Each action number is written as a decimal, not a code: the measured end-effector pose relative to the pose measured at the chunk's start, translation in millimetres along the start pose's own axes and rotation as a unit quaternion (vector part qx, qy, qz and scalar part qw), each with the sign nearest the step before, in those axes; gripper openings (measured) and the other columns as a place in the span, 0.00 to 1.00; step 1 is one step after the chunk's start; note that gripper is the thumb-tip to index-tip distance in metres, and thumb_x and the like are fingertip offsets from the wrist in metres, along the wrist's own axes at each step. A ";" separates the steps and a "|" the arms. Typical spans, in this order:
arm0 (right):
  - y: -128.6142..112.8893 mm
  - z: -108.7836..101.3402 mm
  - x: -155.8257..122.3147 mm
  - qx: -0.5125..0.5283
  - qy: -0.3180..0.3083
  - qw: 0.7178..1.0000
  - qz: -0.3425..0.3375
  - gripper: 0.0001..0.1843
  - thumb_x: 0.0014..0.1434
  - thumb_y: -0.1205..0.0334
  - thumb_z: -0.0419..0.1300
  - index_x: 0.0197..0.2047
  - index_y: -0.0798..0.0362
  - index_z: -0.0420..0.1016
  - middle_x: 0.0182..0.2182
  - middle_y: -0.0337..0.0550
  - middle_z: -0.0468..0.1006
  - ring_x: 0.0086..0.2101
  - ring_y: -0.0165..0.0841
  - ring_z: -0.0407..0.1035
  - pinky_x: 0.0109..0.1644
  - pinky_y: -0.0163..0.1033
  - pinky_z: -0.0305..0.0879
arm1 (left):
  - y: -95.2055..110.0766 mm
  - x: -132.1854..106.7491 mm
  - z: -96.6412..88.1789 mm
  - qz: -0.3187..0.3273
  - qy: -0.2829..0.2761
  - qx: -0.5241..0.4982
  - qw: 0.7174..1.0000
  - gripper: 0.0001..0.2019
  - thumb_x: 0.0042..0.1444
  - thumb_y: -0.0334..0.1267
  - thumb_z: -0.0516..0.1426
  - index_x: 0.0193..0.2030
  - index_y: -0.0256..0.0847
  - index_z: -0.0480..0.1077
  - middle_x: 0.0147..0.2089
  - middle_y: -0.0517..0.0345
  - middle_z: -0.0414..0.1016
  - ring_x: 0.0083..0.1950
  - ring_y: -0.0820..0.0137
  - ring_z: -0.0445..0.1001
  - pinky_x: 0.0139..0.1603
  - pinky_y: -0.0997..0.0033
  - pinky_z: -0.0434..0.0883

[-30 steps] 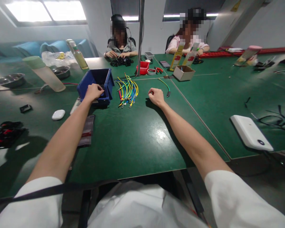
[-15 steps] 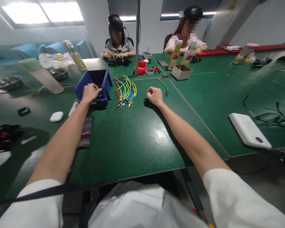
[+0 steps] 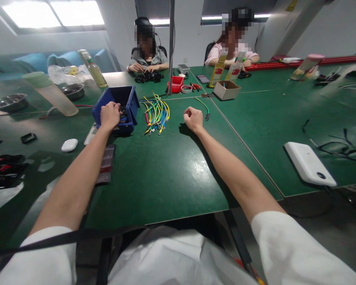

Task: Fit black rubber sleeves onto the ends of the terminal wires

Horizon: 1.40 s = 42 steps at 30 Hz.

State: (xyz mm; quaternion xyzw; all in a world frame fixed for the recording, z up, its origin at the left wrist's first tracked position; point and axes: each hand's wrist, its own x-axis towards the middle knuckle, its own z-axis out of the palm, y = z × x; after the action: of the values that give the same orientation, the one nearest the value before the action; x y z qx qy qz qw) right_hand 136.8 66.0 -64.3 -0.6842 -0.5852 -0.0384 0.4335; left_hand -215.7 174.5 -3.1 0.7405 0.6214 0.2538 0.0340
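Observation:
My left hand (image 3: 110, 114) reaches over the near wall of a blue plastic bin (image 3: 132, 109). Its fingers are bent together among dark small parts (image 3: 123, 114) inside; what they grip, if anything, is hidden. To the bin's right lies a loose bundle of yellow, green and blue cables (image 3: 156, 113) with ring terminals at their ends. My right hand (image 3: 193, 118) is curled closed just above the tabletop, right of the bundle, its contents not visible. Beside it, a single green cable (image 3: 204, 105) with a dark end sleeve lies apart.
A phone (image 3: 105, 166) and a white earbud case (image 3: 69, 145) lie by my left forearm. Farther back are a red tray (image 3: 175, 84), a cardboard box (image 3: 226, 90) and bottles. A white power bank (image 3: 310, 163) and glasses (image 3: 338, 147) lie right. Two people sit opposite.
My left hand has shifted slightly left within the bin, showing more of the dark parts. My right hand stays about where it was. Another person's hand has appeared at the far left edge.

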 end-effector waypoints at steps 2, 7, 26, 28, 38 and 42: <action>0.4 0.1 0.4 -0.002 -0.001 1.000 0.003 0.08 0.50 0.66 0.53 0.30 0.52 0.74 0.23 0.40 0.71 0.27 0.33 0.63 0.35 0.38 0.56 | 3.1 -3.5 -2.7 -0.008 0.037 0.005 0.999 0.17 0.68 0.42 0.44 0.46 0.31 0.68 0.35 0.54 0.74 0.40 0.68 0.66 0.43 0.71 0.59; 1.9 0.9 1.2 -0.006 -0.001 1.000 0.007 0.08 0.51 0.66 0.53 0.30 0.52 0.74 0.24 0.41 0.72 0.27 0.33 0.64 0.35 0.38 0.56 | 11.3 -12.1 -9.1 0.003 0.100 0.038 0.994 0.17 0.69 0.41 0.44 0.43 0.33 0.69 0.39 0.52 0.75 0.36 0.71 0.65 0.40 0.72 0.57; 1.1 -0.3 3.1 -0.031 0.012 0.998 0.050 0.10 0.53 0.64 0.53 0.31 0.53 0.75 0.26 0.44 0.75 0.30 0.36 0.67 0.37 0.39 0.60 | 128.3 -202.0 2.6 0.274 -0.116 -0.247 0.922 0.08 0.65 0.38 0.48 0.49 0.40 0.62 0.31 0.60 0.68 0.29 0.72 0.69 0.33 0.72 0.65; 1.5 0.0 3.4 -0.032 0.011 0.998 0.052 0.09 0.53 0.64 0.53 0.31 0.53 0.75 0.26 0.44 0.75 0.30 0.36 0.67 0.37 0.39 0.59 | 133.6 -217.3 12.5 0.276 -0.136 -0.272 0.912 0.10 0.67 0.38 0.46 0.50 0.39 0.63 0.33 0.57 0.71 0.31 0.71 0.71 0.34 0.71 0.66; 0.4 3.8 3.9 -0.052 0.006 0.998 0.037 0.08 0.53 0.64 0.54 0.31 0.53 0.74 0.26 0.43 0.74 0.29 0.35 0.66 0.37 0.39 0.59 | 122.5 -214.4 27.3 0.324 -0.201 -0.303 0.873 0.12 0.68 0.37 0.45 0.48 0.39 0.69 0.37 0.54 0.77 0.34 0.71 0.76 0.37 0.71 0.70; -2.7 4.1 2.8 -0.056 -0.011 0.998 0.025 0.08 0.52 0.65 0.54 0.31 0.53 0.75 0.26 0.43 0.74 0.29 0.35 0.66 0.37 0.39 0.58 | 123.3 -216.9 26.6 0.314 -0.202 -0.323 0.870 0.12 0.68 0.37 0.47 0.50 0.41 0.69 0.42 0.54 0.79 0.32 0.72 0.77 0.34 0.73 0.70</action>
State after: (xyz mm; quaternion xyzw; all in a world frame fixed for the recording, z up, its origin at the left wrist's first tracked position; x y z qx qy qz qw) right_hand 133.6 70.6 -63.7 -0.7224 -0.5694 -0.0531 0.3886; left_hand -114.7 -49.6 -53.5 0.8795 0.2190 0.2822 0.3144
